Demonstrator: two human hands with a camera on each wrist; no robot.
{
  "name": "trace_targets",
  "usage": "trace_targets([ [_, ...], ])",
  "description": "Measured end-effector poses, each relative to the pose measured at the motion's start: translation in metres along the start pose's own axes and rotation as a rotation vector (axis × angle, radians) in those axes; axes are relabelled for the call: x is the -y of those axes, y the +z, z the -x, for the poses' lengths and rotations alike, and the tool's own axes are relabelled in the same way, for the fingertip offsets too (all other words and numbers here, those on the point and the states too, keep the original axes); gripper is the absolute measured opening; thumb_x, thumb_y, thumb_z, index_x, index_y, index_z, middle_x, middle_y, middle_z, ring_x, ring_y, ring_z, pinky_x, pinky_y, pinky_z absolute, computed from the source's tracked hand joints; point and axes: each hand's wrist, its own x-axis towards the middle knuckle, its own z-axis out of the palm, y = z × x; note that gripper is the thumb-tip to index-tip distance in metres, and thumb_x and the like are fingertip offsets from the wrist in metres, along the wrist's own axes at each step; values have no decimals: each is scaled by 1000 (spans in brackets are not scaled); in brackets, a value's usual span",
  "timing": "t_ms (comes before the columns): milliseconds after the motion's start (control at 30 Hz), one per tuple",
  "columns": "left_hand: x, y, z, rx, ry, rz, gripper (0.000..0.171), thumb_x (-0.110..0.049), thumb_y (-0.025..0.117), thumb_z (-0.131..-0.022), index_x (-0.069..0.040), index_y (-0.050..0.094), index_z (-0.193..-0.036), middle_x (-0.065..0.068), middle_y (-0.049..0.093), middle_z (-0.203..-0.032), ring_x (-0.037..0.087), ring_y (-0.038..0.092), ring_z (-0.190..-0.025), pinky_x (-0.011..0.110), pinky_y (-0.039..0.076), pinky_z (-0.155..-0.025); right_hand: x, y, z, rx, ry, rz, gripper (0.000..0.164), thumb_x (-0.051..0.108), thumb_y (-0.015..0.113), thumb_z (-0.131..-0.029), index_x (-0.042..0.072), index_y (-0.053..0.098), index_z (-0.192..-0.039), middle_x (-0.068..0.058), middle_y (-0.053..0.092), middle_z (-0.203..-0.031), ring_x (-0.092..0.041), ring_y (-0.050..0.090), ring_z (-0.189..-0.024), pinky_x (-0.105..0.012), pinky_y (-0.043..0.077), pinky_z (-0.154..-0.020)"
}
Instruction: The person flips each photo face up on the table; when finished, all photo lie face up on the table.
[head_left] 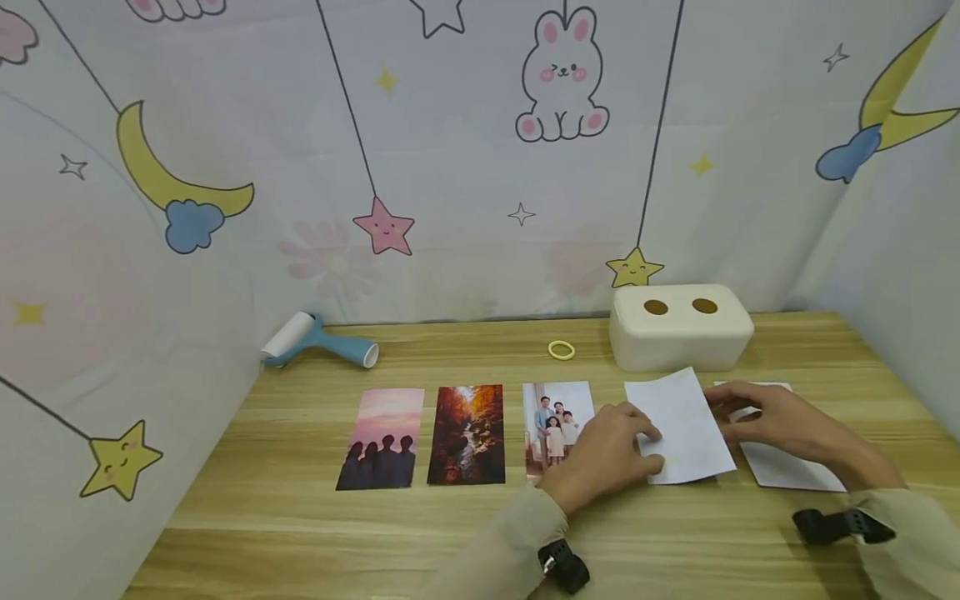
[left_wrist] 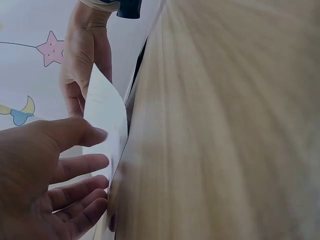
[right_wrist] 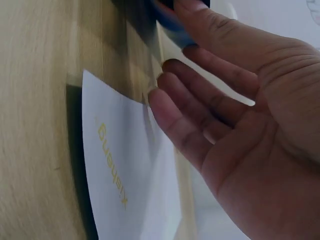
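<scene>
A photo card (head_left: pixel 678 433) lies white back up between the hands, its surface bent and partly raised off the table. My left hand (head_left: pixel 603 450) is at its left edge; thumb and fingers are spread apart, nearly straight in the left wrist view. At the card's right edge, my right hand (head_left: pixel 772 421) pinches with thumb and fingers. A dark and blue patch of its picture side (right_wrist: pixel 172 25) shows beside the right thumb. Under the right hand is another white-backed card (head_left: pixel 795 467), with yellow lettering visible in the right wrist view. The left hand partly covers a family photo (head_left: pixel 555 417).
To the left lie a forest stream photo (head_left: pixel 467 433) and a pink-sky silhouette photo (head_left: pixel 382 437). Behind them are a blue-handled lint roller (head_left: pixel 322 340), a yellow ring (head_left: pixel 561 350) and a white box with two holes (head_left: pixel 681 333). A patterned curtain (head_left: pixel 465 167) hangs along the back.
</scene>
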Motion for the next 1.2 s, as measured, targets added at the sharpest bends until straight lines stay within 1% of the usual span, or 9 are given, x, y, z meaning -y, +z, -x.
trace_targets([
  [133, 1, 2, -3, -30, -16, 47, 22, -30, 76, -98, -16, 84, -113, -3, 75, -111, 8, 65, -99, 15, 46, -85, 5, 0, -1, 6, -45, -52, 50, 7, 82, -93, -5, 64, -138, -17, 70, -127, 1, 65, -106, -21, 55, -84],
  [333, 1, 0, -6, -28, -62, 155, 38, -43, 57, -109, -16, 82, -121, -6, 76, -114, 4, 65, -103, 16, 47, -88, 12, 4, -4, 33, -109, -183, 55, 1, 80, -93, -6, 59, -144, -26, 64, -136, -1, 66, -113, -24, 57, -87],
  [433, 1, -2, -8, -14, -93, 230, 47, -47, 49, -111, -15, 82, -122, -7, 76, -114, 3, 65, -103, 16, 47, -88, 17, 7, -6, 49, -124, -231, 58, 1, 79, -93, -7, 56, -146, -29, 61, -139, -3, 66, -115, -27, 58, -89],
  [533, 0, -3, -9, -13, -132, 304, 54, -52, 46, -111, -13, 81, -123, -7, 76, -113, 3, 65, -104, 17, 48, -88, 21, 10, -8, 74, -131, -265, 59, 1, 78, -94, -7, 54, -148, -32, 58, -142, -5, 66, -117, -28, 58, -90],
  [700, -2, -3, -10, -15, -205, 385, 60, -60, 47, -108, -14, 81, -122, -8, 76, -112, 3, 65, -103, 19, 49, -87, 28, 14, -10, 96, -132, -302, 60, 4, 79, -95, -3, 54, -149, -32, 56, -145, -7, 66, -120, -29, 58, -92],
  [833, -3, -3, -9, -22, -244, 426, 58, -62, 53, -105, -15, 81, -120, -10, 75, -109, 2, 65, -100, 20, 50, -86, 31, 17, -12, 101, -134, -306, 61, 5, 80, -95, -3, 54, -150, -31, 56, -146, -7, 66, -120, -29, 57, -93],
  [1000, -4, -4, -9, -38, -269, 464, 51, -59, 59, -102, -15, 82, -117, -13, 74, -105, 0, 64, -95, 20, 49, -83, 32, 20, -13, 97, -129, -284, 62, 8, 81, -94, -2, 54, -149, -27, 58, -145, -6, 66, -121, -29, 57, -94],
  [1100, -3, -4, -8, -45, -274, 488, 47, -55, 61, -103, -14, 81, -117, -12, 74, -106, 0, 64, -96, 20, 50, -83, 32, 21, -13, 90, -116, -275, 61, 9, 81, -94, -1, 55, -149, -24, 60, -144, -7, 66, -120, -30, 57, -94],
  [1200, -3, -2, -8, -69, -284, 538, 42, -49, 62, -103, -14, 81, -117, -12, 75, -107, 0, 64, -98, 20, 50, -85, 32, 22, -14, 73, -102, -261, 56, 9, 80, -96, 1, 57, -147, -22, 62, -142, -8, 66, -120, -29, 57, -93],
])
